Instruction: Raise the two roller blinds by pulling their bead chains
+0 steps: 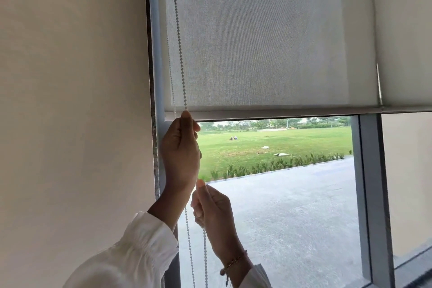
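Your left hand (181, 147) pinches bead chain (178, 37) at bottom rail of left blind (257, 42); right hand (211, 208) grips same chain lower. Left blind about halfway up, more pulling needed. Right blind (406, 30) at similar height, untouched.

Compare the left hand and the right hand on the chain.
The left hand is higher, its fingertips at the blind's bottom bar; the right hand is lower, just under the left wrist. The right wrist wears a bracelet; the left shows none. Both are closed around the bead chain and come out of white sleeves.
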Motion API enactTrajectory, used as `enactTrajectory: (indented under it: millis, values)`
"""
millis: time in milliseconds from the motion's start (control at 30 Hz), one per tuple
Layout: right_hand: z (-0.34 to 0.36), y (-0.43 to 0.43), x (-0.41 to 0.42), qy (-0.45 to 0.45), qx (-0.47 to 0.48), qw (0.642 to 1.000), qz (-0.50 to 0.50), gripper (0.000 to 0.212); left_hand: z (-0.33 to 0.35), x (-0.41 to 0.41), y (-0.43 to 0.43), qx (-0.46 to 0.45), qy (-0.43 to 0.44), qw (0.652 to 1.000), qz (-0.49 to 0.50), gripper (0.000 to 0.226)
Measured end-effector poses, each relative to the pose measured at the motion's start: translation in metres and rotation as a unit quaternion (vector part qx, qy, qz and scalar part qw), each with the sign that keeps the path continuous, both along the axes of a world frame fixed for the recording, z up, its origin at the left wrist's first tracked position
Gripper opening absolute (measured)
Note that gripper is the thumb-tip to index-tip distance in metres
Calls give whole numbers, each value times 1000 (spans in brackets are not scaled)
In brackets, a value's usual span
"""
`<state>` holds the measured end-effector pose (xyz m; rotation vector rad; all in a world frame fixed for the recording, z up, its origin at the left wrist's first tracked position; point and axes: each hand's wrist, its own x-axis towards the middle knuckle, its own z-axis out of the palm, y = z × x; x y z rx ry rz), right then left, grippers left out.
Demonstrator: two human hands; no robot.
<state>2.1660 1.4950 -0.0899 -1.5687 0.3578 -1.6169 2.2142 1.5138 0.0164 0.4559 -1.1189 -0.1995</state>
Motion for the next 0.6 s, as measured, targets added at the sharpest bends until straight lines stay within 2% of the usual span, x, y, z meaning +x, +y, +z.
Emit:
enactTrajectory:
  millis: [167, 233, 300, 400, 433, 500, 600]
  values:
    - [6, -11, -6, -3, 9, 999, 37, 41, 3, -4, -15, 50, 14, 999, -14, 36]
    - [11, -20, -10, 4, 10, 999, 42, 42, 5, -9, -20, 75, -6, 997, 3, 33]
    - [17, -27, -16, 3, 12, 998, 66, 44, 5, -17, -26, 114, -58, 989, 70, 29]
    - [25, -39, -30, -18, 15, 997, 71, 40, 2, -29, -37, 199, -125, 951, 200, 53]
    - [27, -44, -36, -23, 17, 999, 37, 35, 1, -37, -37, 188, -134, 944, 237, 60]
    - [26, -56, -54, -39, 16, 998, -41, 21, -2, -53, -38, 105, -144, 930, 320, 66]
    - [25, -75, -101, -91, 29, 990, -106, 16, -9, -87, -44, -49, -176, 907, 380, 51]
